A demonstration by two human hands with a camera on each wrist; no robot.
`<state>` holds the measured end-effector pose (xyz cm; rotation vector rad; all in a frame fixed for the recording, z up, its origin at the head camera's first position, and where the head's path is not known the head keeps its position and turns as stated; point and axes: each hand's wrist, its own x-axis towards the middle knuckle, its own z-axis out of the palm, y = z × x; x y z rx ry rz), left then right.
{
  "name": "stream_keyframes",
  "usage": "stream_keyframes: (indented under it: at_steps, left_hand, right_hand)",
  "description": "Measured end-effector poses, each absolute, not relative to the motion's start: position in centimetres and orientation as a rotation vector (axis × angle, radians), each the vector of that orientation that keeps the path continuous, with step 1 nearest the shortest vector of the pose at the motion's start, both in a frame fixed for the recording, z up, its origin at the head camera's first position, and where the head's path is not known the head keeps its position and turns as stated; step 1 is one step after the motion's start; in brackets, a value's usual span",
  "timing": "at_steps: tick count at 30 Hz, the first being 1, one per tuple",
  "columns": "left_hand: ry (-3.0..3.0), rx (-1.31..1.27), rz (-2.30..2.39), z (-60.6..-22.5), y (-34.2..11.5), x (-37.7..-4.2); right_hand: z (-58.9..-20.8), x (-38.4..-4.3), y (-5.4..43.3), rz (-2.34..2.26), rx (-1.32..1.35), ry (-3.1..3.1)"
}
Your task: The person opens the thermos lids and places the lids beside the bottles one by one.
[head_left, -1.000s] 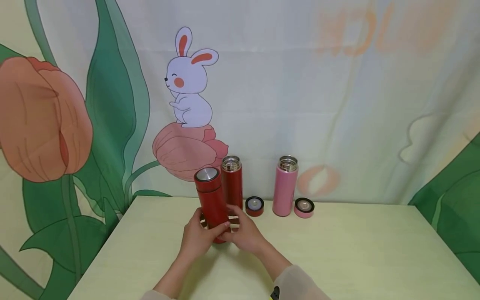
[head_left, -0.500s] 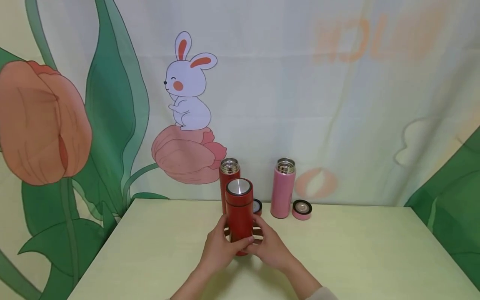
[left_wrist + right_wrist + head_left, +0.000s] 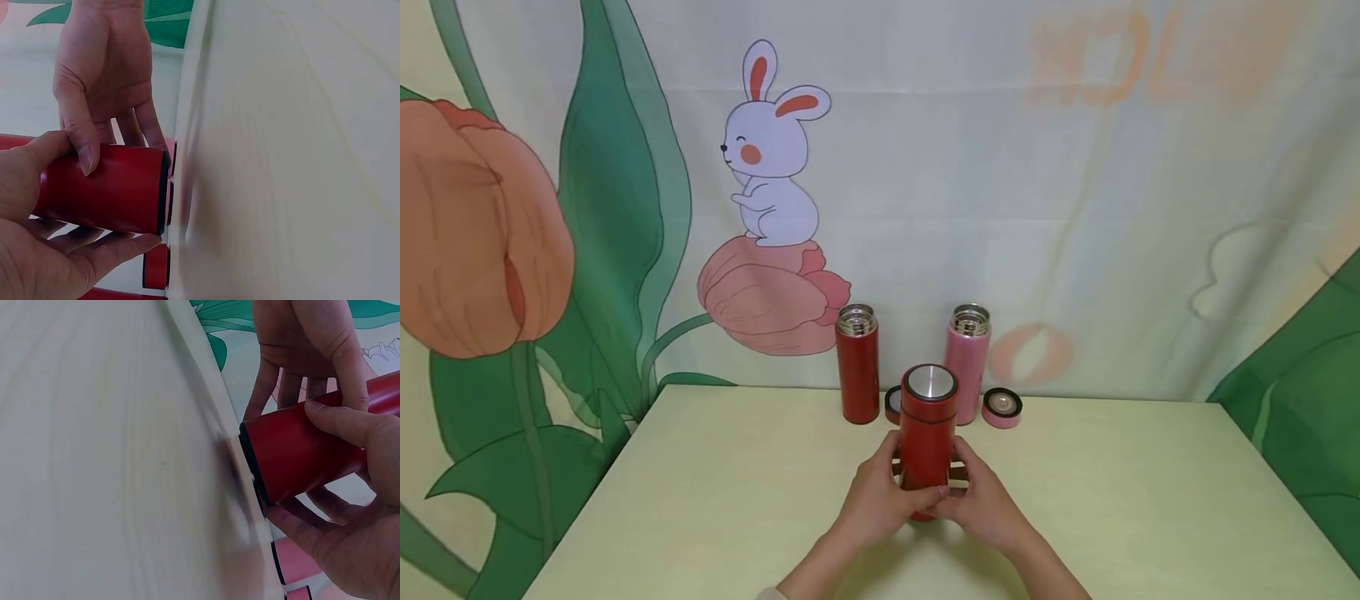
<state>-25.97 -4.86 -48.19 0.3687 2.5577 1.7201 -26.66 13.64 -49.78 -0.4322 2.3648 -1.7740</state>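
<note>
A tall red thermos flask [image 3: 927,442], capped by a lid with a silver top [image 3: 930,382], stands upright between both hands in the head view. My left hand [image 3: 877,504] holds its lower body from the left. From the other side my right hand [image 3: 990,504] grips it too, the thumbs meeting across the front. In the left wrist view, the flask's dark base [image 3: 164,194] is close over the tabletop, and left fingers [image 3: 119,250] reach round toward it. The right wrist view shows fingers of both hands curved about the red body [image 3: 306,444].
Behind stand an uncapped red flask [image 3: 858,379] and an uncapped pink flask [image 3: 972,354], both with steel mouths. A red lid [image 3: 892,405], partly hidden by the held flask, and a pink lid [image 3: 1002,408] lie on the pale table [image 3: 1112,500]. A printed cloth [image 3: 925,167] hangs behind.
Both hands have carried the capped red flask rightward and nearer, from in front of the uncapped red flask to before the pink one. Its tilt has straightened to upright.
</note>
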Motion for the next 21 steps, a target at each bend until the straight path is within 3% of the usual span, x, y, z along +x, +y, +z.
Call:
stream_keyframes:
  at_steps: [21]
  left_hand:
    - [2.549,0.484,1.657,-49.0,-3.4,-25.8]
  right_hand:
    - [-50.0,-26.4,15.5,-1.685,-0.521,2.431]
